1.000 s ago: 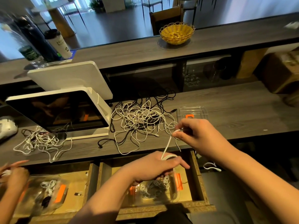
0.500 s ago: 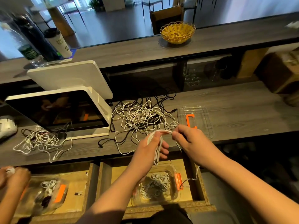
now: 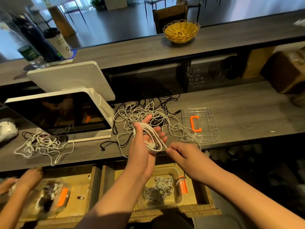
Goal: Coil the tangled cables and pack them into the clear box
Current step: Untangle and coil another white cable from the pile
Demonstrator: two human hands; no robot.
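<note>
Grey wood-grain bench [image 3: 239, 113] runs across our view, with an open drawer [image 3: 204, 192] just below its front edge. A second ago we were only drawing a single strand up from the tangled cables [image 3: 148, 113]; now several loops of white cable [image 3: 152, 137] lie wound over our left hand [image 3: 142, 146], whose fingers are spread with the thumb pressing the turns down. Our right hand [image 3: 183, 154] pinches the tail of that cable beside the USB plug [image 3: 156, 147]. We judge this coil nearly finished, with only the end left to tuck before it goes down. The clear box [image 3: 165, 190] sits in the drawer right under our forearms, already holding white coils, its lid [image 3: 200, 124] lying on the bench to the right. Room is tight: the bench edge overhangs the drawer, and the pile sits just behind our left hand. Another person's hands [image 3: 24, 179] work at the far left, well apart from ours.
</note>
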